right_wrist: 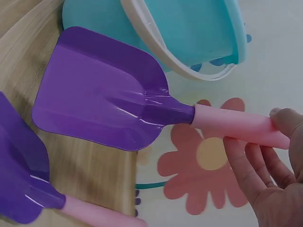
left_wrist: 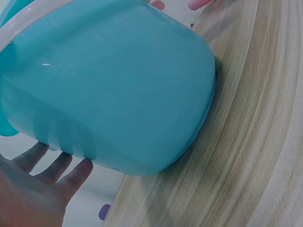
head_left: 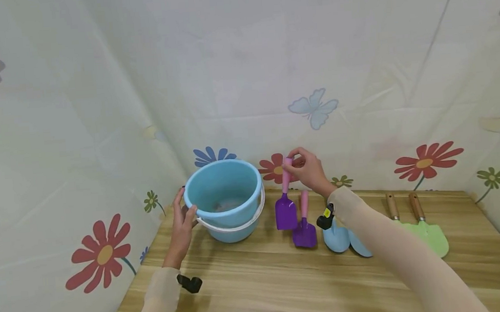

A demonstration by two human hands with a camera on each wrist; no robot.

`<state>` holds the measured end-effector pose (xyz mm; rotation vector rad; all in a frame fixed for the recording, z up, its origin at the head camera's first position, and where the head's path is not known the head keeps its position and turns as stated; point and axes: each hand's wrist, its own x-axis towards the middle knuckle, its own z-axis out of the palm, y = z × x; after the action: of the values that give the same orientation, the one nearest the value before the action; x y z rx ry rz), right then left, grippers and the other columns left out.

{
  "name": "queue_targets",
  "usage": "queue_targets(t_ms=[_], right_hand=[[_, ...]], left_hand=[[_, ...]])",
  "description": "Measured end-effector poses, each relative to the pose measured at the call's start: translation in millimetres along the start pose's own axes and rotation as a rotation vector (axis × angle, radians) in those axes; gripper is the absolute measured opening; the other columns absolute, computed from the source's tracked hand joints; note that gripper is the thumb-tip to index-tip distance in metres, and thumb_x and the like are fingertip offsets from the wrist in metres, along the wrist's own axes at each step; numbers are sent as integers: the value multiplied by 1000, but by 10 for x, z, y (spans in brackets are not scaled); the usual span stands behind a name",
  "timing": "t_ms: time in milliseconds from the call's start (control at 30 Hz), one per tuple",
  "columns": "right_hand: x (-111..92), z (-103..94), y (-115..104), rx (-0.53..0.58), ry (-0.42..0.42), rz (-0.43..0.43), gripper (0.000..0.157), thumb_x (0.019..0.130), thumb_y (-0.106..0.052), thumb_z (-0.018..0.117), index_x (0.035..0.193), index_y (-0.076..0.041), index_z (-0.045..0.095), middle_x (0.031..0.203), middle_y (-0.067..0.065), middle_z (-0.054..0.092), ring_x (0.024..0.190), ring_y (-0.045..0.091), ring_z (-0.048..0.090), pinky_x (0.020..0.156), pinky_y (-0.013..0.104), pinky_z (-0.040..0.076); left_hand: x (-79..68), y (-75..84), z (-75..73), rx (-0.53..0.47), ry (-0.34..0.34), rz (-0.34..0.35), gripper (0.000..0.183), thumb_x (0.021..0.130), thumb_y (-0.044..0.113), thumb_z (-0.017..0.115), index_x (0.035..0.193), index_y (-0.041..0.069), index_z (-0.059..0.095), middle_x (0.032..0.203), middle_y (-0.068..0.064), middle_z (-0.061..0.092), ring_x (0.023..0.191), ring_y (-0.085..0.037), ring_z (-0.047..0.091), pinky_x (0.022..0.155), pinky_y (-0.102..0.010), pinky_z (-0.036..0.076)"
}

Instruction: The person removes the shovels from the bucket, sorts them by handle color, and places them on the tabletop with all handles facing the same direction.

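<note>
My right hand point(head_left: 311, 171) pinches the pink handle of a purple toy shovel point(head_left: 286, 213), blade hanging down, held above the table. In the right wrist view, the thumb and fingers press that handle point(right_wrist: 236, 124) near its end. A second purple shovel point(head_left: 304, 234) with a pink handle lies just to its right. The light blue bucket point(head_left: 234, 233), with a white handle point(head_left: 238, 227), stands upright to the left. My left hand point(head_left: 181, 230) rests against the bucket's left side at the rim; in the left wrist view its straight fingers point(left_wrist: 75, 177) touch the outer wall.
Light blue shovels point(head_left: 337, 238) lie partly hidden under my right forearm. Further right are green shovels point(head_left: 435, 239) with wooden handles. The wood-grain table point(head_left: 260, 292) meets a flower-printed cloth wall point(head_left: 235, 79) at the back and left.
</note>
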<state>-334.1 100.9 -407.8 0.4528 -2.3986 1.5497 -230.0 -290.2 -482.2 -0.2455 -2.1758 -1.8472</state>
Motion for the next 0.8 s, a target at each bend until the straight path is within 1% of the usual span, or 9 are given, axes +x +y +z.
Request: queue_targets(t_ms=[33,100,200,267,433,600,667,800], right_hand=[[-5,19,24,4,0,12,30,90,-24,82,112,-10,66,99,16,74,94,32,71,78,43,58],[-14,58,60,40,-14,45,30,91,-22,81,113,-10,66,100,17,73,94,33,70,76,47,59],[-25,117,116,118,-50,108,29,93,-18,78,117,-9,64,104,19,70,94,35,68,74,52,61],[-37,153,153,122,-67,144,29,94,-18,77,119,-10,63,106,18,68,96,34,67,76,52,60],[-57,229,237,48,-75,183,31,94,-25,78,118,-12,62,109,13,69,101,29,65,82,50,59],[-59,297,322,165,-68,221,30,94,-16,77,117,-8,61,108,20,68,94,35,69,79,57,59],[-60,321,353,190,-65,232,30,94,-13,77,118,-6,60,110,21,67,94,35,69,77,57,59],[-77,356,406,211,-58,256,32,93,-11,77,119,-4,59,117,21,66,97,35,70,77,57,59]], left_hand=[[0,3,2,-1,1,1,64,110,31,45,163,40,11,168,-3,21,150,-36,31,104,-70,39],[2,7,4,0,5,3,63,110,29,45,163,40,12,168,-3,23,150,-36,32,103,-70,40],[1,7,2,1,11,5,62,110,28,45,162,40,14,167,-2,24,149,-35,33,103,-71,40],[0,1,0,5,11,3,62,110,27,45,162,40,14,167,-1,23,149,-34,32,103,-71,40],[-6,15,1,8,7,3,62,110,27,45,163,39,14,167,-1,22,149,-34,32,103,-70,40],[-6,20,6,11,2,-1,62,110,29,45,163,39,13,168,-1,20,150,-33,31,104,-70,40],[-4,14,7,12,4,-2,62,110,29,44,163,39,13,168,-1,20,150,-33,31,104,-70,40],[4,-6,3,12,7,-4,62,110,28,44,163,39,13,168,-2,21,150,-34,31,104,-70,39]])
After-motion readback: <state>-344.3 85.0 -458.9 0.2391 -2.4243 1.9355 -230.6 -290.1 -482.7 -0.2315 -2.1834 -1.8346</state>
